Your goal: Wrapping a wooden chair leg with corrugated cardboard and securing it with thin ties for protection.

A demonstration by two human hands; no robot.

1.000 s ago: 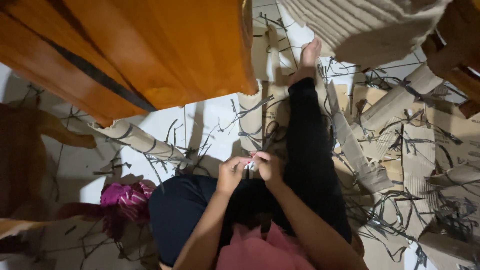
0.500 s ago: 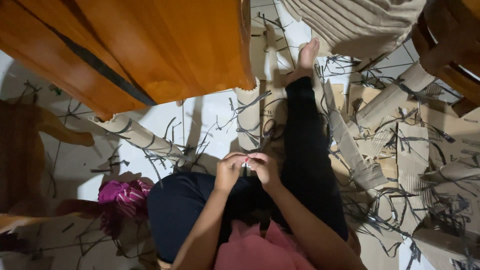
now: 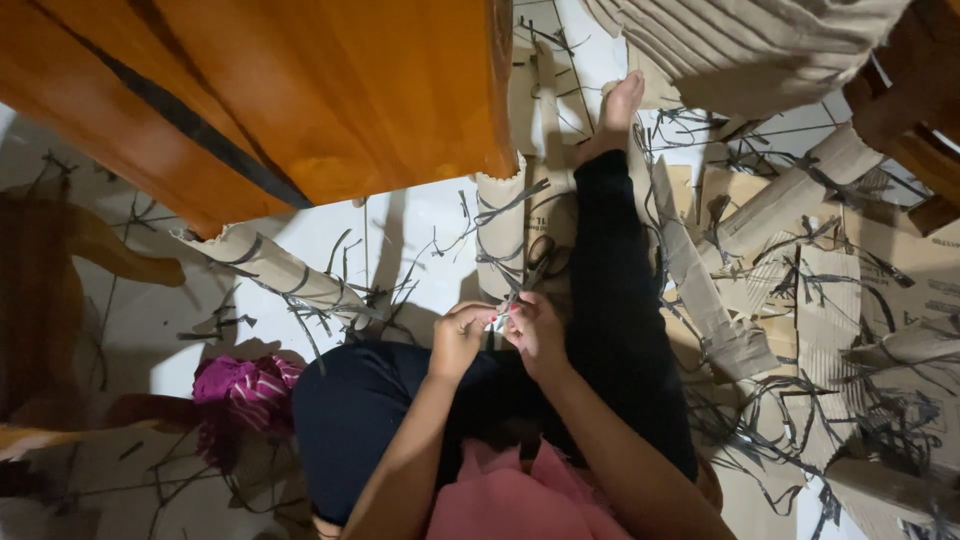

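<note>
I sit on a white tiled floor in dark trousers, one leg stretched out toward the top of the view. My left hand [image 3: 458,335] and my right hand [image 3: 535,330] meet above my lap, both pinching a small pale strip piece [image 3: 499,320] between the fingertips. A pair of scissors [image 3: 541,262] lies on a cardboard piece just beyond my hands. Thin dark strips are scattered all around.
An orange wooden table [image 3: 300,100] overhangs the upper left. Rolled and flat cardboard pieces [image 3: 800,260] cover the floor on the right. A cardboard roll [image 3: 275,270] lies at the left, a magenta cloth [image 3: 240,385] beside my knee, wooden chair legs [image 3: 900,110] top right.
My hands have stayed together over my lap, working the small piece. The view has shifted slightly; nothing else moved.
</note>
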